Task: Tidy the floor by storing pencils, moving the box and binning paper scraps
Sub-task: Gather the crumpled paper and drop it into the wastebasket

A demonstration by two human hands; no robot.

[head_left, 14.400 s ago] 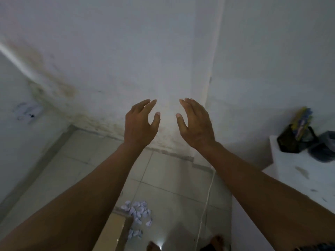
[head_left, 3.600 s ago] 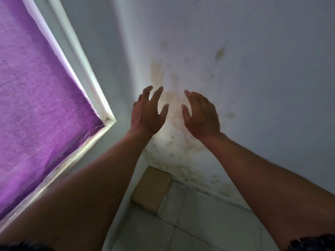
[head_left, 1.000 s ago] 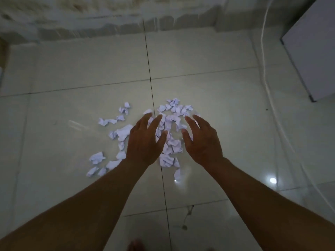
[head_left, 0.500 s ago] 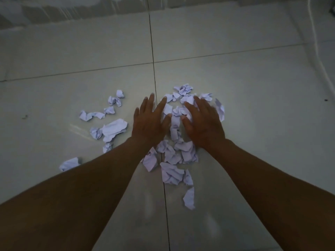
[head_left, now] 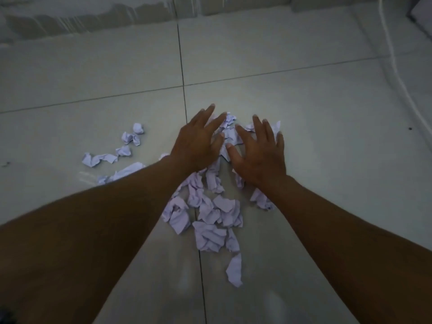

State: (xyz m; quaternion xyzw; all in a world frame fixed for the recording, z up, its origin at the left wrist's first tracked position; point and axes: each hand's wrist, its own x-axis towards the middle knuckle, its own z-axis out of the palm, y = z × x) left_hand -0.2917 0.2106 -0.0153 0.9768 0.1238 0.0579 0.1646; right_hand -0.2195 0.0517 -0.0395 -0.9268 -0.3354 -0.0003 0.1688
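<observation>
Several crumpled white paper scraps (head_left: pixel 210 220) lie in a pile on the tiled floor (head_left: pixel 327 160), with a smaller scatter of scraps (head_left: pixel 126 148) off to the left. My left hand (head_left: pixel 198 141) is spread palm down over the far end of the pile, fingers straight. My right hand (head_left: pixel 259 153) is spread the same way just beside it, over the pile's right side. Neither hand grips any paper. Some scraps are hidden under both hands and my left forearm. No pencils, box or bin are in view.
A white cable (head_left: pixel 395 66) runs along the floor at the right. The base of the wall (head_left: pixel 93 17) crosses the top of the view. A dark corner of some furniture (head_left: pixel 423 17) shows at the top right.
The view has closed in on the pile. Both hands have moved to the pile's far end and spread wider over the scraps.
</observation>
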